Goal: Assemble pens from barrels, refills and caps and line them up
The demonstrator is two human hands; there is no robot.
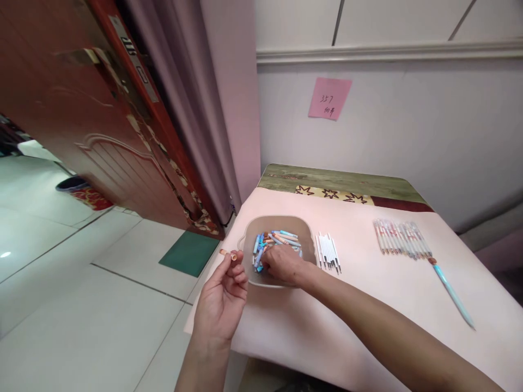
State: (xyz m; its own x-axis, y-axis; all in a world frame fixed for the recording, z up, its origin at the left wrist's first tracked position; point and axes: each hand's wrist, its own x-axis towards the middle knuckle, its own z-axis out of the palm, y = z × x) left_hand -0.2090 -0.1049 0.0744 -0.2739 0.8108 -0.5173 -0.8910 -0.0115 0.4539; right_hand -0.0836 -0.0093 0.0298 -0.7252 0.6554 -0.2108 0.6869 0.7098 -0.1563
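Observation:
My left hand (223,296) is raised at the near left of the beige plastic tub (308,253). Between its thumb and fingertips it pinches a short peach-orange pen barrel piece (227,254). Inside the tub, my right hand (283,263) reaches down with bent fingers among loose pen parts (281,238) in blue, peach and brown. Its fingertips are partly hidden there, so whatever they grip cannot be made out. Right of the tub lie several white pen refills (327,251) with dark tips, side by side.
A row of clear pen barrels (400,238) lies on the table's right side, beside a light-blue pen (453,294) with a brown top. Pale paper (359,321) covers the table. A wooden door (114,136) and green mat (190,253) are at left.

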